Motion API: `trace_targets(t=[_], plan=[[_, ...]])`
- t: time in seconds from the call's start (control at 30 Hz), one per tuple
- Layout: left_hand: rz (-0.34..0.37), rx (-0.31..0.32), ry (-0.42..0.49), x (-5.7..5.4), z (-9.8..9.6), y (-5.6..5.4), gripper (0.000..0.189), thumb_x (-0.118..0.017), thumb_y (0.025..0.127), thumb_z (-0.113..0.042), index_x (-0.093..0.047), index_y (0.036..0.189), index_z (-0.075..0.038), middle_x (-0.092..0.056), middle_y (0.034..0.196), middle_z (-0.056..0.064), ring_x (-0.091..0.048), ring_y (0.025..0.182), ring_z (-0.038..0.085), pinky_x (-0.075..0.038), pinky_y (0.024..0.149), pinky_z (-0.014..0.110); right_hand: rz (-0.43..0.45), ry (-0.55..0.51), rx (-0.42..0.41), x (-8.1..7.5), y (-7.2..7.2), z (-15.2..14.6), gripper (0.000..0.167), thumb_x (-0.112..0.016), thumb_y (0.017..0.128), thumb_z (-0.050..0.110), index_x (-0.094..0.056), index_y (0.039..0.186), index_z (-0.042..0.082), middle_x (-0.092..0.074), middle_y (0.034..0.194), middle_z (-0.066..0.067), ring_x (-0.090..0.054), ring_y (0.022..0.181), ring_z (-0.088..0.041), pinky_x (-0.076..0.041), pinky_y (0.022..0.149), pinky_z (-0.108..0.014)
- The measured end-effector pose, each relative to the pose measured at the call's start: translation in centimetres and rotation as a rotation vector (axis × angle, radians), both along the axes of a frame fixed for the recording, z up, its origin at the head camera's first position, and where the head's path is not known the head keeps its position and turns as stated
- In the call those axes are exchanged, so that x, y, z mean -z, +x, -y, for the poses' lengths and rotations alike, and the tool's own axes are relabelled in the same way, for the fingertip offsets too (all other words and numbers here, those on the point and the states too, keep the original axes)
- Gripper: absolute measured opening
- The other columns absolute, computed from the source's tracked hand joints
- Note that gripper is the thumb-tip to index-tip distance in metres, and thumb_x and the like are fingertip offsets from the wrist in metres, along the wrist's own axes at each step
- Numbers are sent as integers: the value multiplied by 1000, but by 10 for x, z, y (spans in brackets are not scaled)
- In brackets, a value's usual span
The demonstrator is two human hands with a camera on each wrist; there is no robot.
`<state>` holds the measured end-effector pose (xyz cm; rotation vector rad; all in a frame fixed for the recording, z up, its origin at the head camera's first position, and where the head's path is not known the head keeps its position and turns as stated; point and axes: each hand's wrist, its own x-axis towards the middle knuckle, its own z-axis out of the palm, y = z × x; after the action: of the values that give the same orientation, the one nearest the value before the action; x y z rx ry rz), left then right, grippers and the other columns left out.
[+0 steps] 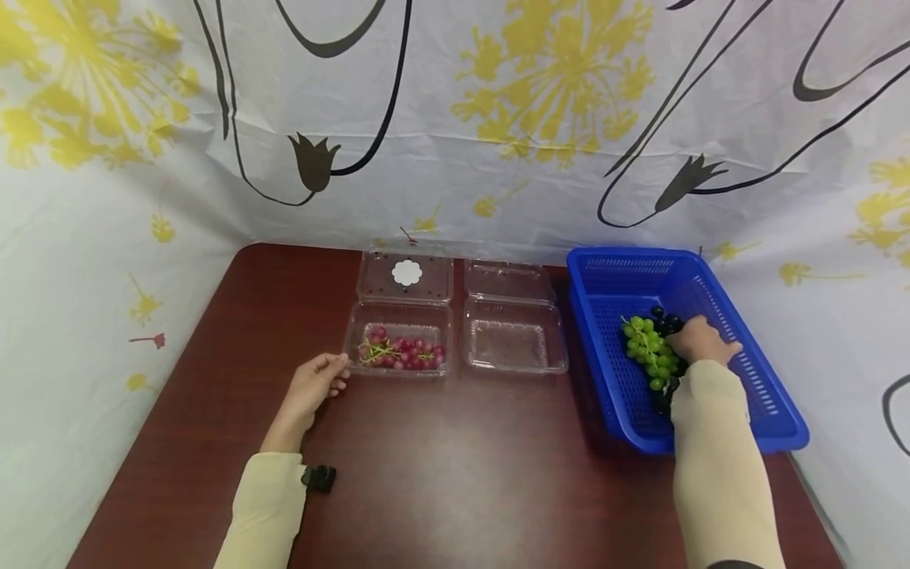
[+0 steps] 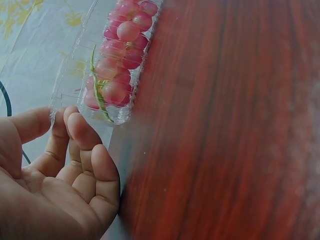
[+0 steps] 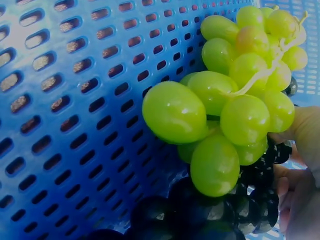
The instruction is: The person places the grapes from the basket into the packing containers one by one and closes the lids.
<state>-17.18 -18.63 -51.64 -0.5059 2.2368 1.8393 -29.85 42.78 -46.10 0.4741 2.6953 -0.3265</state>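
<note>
My left hand [image 1: 316, 385] pinches the near left corner of a clear plastic box [image 2: 65, 95] between thumb and forefinger, its other fingers bent. Inside that box lies a bunch of red grapes [image 1: 408, 353] with green stems. Over in the blue basket [image 1: 739, 332], my right hand [image 1: 700, 341] reaches down beside a bunch of green grapes [image 3: 245, 120]. Black grapes [image 3: 200, 215] lie under and around the green bunch. My right fingertips are right at the grapes, partly hidden; I cannot tell whether they grip any.
To the right of the red grapes' box stands a second clear box [image 1: 515, 340] with its lid folded back. The first box's open lid [image 1: 377, 276] bears a white sticker [image 1: 407, 273]. A patterned cloth [image 1: 441, 174] hangs behind the brown table [image 1: 455, 474].
</note>
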Motion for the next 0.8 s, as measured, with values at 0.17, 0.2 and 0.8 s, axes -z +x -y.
trace_targets(t=[0.17,0.2,0.8], plan=[[3,5,13,1,0,0,38,-52,99,-39,-60,108,-2,-59,82,-6,-60,75,11,-50,71,25,-43,19,14,-1,4,3,89,-49,92,32,0,144,-20,-28,135,-50,-26,125,-65,-4,102,-78],[3,7,11,1,0,0,38,-51,99,-39,-60,109,-2,-59,82,-6,-60,75,12,-50,71,25,-51,20,13,-2,5,4,88,-49,93,32,0,144,-20,-30,134,-50,-27,125,-65,-3,102,-78],[1,-1,-2,-2,-1,0,42,-51,99,-40,-59,113,-1,-60,86,0,-60,77,12,-50,72,25,-243,-60,-10,-34,9,11,65,-44,97,24,-19,145,-12,-43,126,-43,-34,119,-64,3,99,-80]])
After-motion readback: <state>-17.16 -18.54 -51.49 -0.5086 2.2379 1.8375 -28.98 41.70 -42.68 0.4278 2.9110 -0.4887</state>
